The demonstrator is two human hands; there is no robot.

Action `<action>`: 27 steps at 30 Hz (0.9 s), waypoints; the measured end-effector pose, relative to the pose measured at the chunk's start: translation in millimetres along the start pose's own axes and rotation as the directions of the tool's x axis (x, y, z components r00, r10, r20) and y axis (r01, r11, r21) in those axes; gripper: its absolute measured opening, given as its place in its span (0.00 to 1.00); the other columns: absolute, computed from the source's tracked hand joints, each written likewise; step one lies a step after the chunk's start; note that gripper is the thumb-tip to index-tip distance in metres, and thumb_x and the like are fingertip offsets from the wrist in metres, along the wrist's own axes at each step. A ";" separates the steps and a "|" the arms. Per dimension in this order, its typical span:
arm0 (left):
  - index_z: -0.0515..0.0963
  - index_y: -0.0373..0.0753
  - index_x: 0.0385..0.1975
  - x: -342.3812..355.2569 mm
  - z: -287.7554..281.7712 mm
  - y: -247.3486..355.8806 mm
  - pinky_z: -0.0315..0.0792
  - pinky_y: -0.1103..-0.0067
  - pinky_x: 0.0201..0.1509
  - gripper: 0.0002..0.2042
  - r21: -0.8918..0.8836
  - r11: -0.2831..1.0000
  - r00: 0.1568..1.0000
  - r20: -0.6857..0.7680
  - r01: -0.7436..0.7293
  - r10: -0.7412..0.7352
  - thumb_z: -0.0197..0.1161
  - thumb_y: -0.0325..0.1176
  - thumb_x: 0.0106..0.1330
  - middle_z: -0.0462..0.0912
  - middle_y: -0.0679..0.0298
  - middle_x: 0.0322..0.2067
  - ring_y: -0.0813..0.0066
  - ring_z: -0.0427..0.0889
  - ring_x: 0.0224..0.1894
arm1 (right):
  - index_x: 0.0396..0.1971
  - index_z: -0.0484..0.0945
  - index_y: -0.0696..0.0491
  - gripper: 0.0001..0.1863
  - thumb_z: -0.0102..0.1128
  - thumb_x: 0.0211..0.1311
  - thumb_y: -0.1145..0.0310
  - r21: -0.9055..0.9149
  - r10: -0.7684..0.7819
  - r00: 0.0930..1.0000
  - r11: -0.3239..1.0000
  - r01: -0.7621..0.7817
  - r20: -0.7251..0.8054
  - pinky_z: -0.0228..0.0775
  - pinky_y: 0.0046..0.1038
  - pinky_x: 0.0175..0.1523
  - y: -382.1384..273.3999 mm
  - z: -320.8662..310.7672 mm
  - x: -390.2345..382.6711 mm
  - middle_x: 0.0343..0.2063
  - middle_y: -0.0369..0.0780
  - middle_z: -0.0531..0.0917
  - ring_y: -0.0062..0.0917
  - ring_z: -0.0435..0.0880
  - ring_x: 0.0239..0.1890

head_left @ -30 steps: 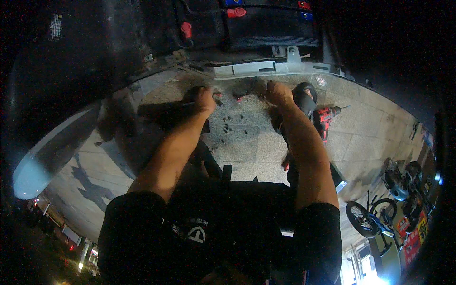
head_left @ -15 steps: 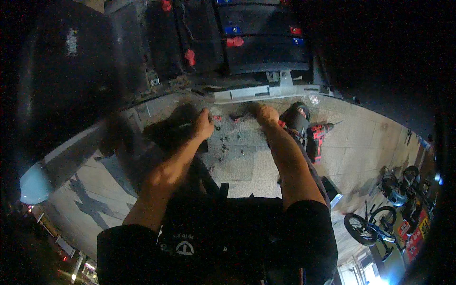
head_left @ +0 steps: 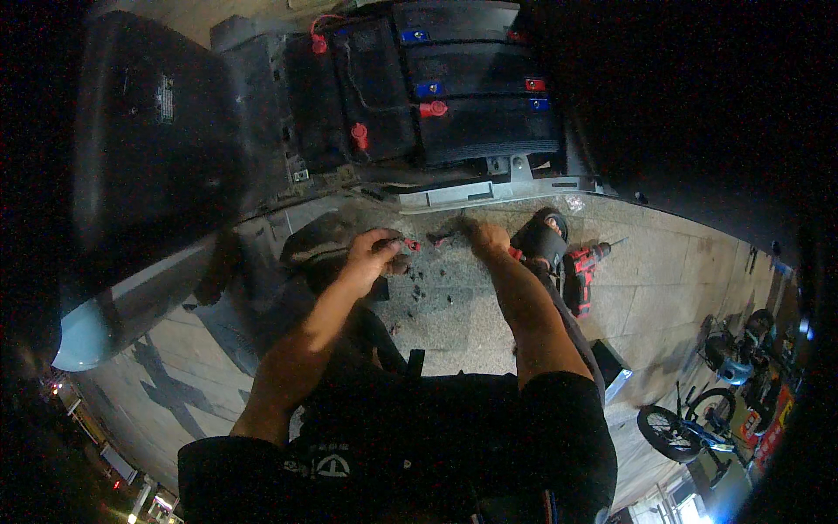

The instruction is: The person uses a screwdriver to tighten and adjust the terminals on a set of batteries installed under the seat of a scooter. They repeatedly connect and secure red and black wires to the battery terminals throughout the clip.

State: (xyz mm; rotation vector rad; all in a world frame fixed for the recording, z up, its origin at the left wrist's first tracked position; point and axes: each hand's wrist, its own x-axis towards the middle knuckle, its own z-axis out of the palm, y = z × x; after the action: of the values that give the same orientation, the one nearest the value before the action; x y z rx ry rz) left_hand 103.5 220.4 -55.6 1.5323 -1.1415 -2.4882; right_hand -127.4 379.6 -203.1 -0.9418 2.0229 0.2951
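My left hand has its thumb and fingers curled together, with a small red piece at the fingertips. It looks like a short red fitting, but its kind is too small to tell. To the right, my right hand is closed in a fist. A dark, slim thing with a reddish part sticks out from it toward the left hand; its kind is blurred. Both hands are low over the paving, just in front of the grey sill of an open compartment.
Black batteries with red and blue terminals and red caps fill the compartment. A red and black cordless drill lies at the right, beside a dark shoe. Small dark bits are scattered on the paving. A bicycle stands farther right.
My left hand has come closer to the small red piece, and its fingers now meet it. The right hand stays closed in nearly the same place. The whole view has shifted slightly.
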 end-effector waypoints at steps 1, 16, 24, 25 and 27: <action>0.76 0.35 0.46 -2.5 0.0 2.4 0.83 0.75 0.35 0.09 -0.044 0.999 0.999 0.023 0.025 -0.024 0.59 0.28 0.69 0.80 0.61 0.38 0.71 0.83 0.33 | 0.43 0.84 0.47 0.15 0.64 0.55 0.62 -0.027 -0.018 1.000 0.999 0.018 -0.004 0.77 0.37 0.51 -1.1 1.1 -0.9 0.43 0.44 0.85 0.38 0.84 0.48; 0.75 0.39 0.42 -40.6 50.6 69.9 0.78 0.79 0.30 0.08 0.030 0.990 0.970 0.210 -0.134 0.125 0.59 0.35 0.70 0.81 0.65 0.34 0.77 0.80 0.31 | 0.38 0.81 0.54 0.17 0.65 0.44 0.65 -0.238 -0.350 0.890 0.875 0.422 0.291 0.78 0.39 0.45 -31.3 -66.0 -62.6 0.39 0.46 0.85 0.40 0.84 0.44; 0.82 0.35 0.37 -47.5 96.6 163.8 0.72 0.81 0.22 0.13 0.273 0.906 0.940 0.208 -0.322 0.271 0.63 0.39 0.67 0.83 0.66 0.28 0.81 0.77 0.24 | 0.42 0.79 0.56 0.17 0.63 0.50 0.68 0.405 -0.588 0.745 0.626 0.666 -0.316 0.75 0.38 0.45 -32.4 -243.5 -189.2 0.37 0.45 0.84 0.41 0.84 0.39; 0.82 0.34 0.38 -45.7 102.9 168.4 0.72 0.81 0.22 0.13 0.248 0.896 0.921 0.227 -0.369 0.317 0.63 0.39 0.67 0.84 0.66 0.28 0.82 0.77 0.23 | 0.39 0.79 0.59 0.11 0.64 0.55 0.73 0.191 -0.534 0.618 0.647 0.738 -0.577 0.73 0.28 0.38 -30.3 -248.0 -194.7 0.30 0.42 0.84 0.28 0.83 0.33; 0.83 0.34 0.38 -47.3 106.6 175.0 0.72 0.81 0.22 0.13 0.233 0.890 0.910 0.241 -0.392 0.338 0.63 0.39 0.66 0.84 0.66 0.28 0.82 0.77 0.22 | 0.39 0.79 0.59 0.11 0.63 0.57 0.72 0.474 -0.350 0.777 0.638 0.607 -0.523 0.73 0.23 0.37 -37.5 -270.5 -218.7 0.30 0.41 0.83 0.22 0.82 0.32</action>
State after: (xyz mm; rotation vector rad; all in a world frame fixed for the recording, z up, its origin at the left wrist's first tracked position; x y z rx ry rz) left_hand -16.0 170.0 109.9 0.9970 -1.6912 -2.3276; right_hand -190.4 325.5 136.8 -1.1119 1.8849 -0.8992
